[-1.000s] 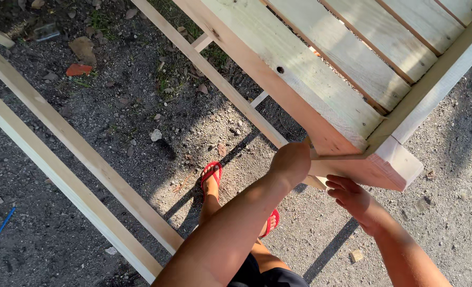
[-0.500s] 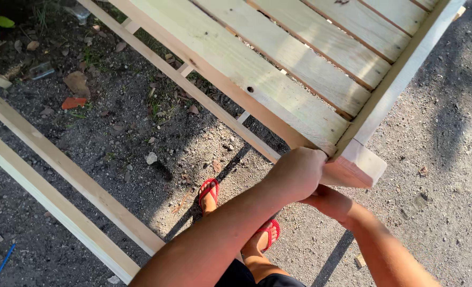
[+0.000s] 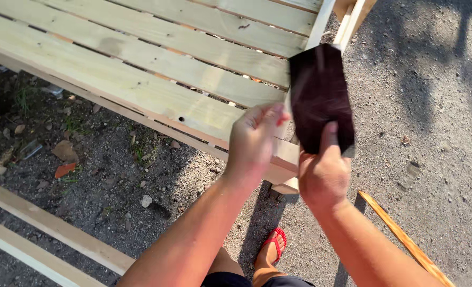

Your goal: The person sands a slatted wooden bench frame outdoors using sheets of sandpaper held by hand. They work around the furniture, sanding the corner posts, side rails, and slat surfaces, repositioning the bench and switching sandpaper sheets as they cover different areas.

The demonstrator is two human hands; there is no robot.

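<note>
Since the earlier frame, both hands are rising from under the corner block of the slatted wooden frame (image 3: 156,79) to its near corner, and a dark sheet of sandpaper (image 3: 321,98) is now showing. In the head view, the right hand (image 3: 325,175) is pinching the sheet's lower edge, thumb on top, holding it upright beside the frame's end rail. The left hand (image 3: 254,141) is curling its fingers together over the corner, touching the sheet's left edge. Keeping the paper flat against the wood and working along the grain would likely be serving best. Fingertips behind the sheet are hidden; a red sandal (image 3: 274,245) is peeking below.
</note>
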